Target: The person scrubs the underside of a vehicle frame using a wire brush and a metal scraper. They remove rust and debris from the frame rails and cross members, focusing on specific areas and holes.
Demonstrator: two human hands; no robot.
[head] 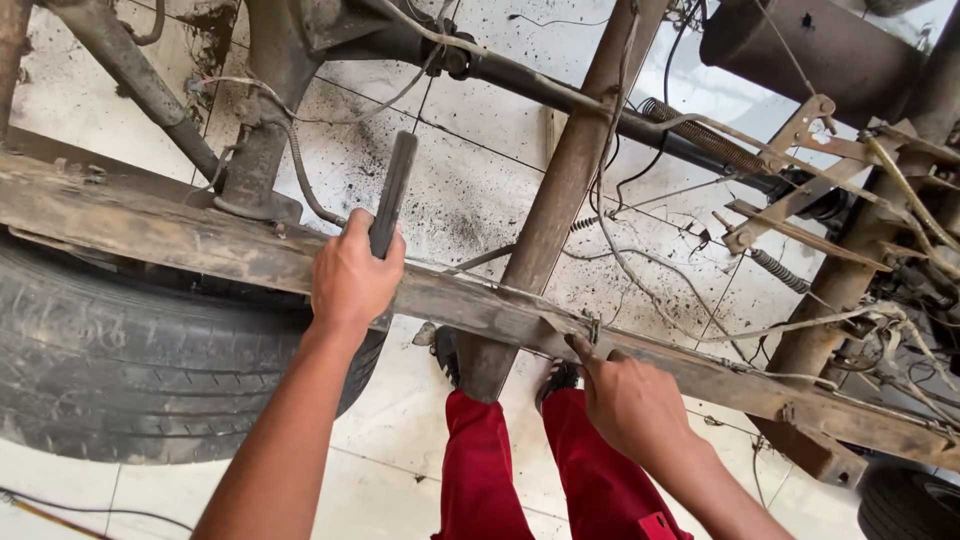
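Hands working over a rusty frame rail (180,235) of a stripped vehicle chassis. Left hand (352,275) clenching round a dark flat bar (392,190), holding it upright above the rail, seemingly poised as a striking or prying tool. Right hand (630,400) resting on the rail's near edge, forefinger extended toward a small bracket (594,328), apparently steadying there. Worn tyre (130,360) sitting below the rail at left; red trousers (520,470) showing beneath.

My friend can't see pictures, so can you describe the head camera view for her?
A person's left hand grips a dark flat metal bar upright over a rusty steel frame rail, while the right hand touches that rail. A worn black tyre and red trousers show below.
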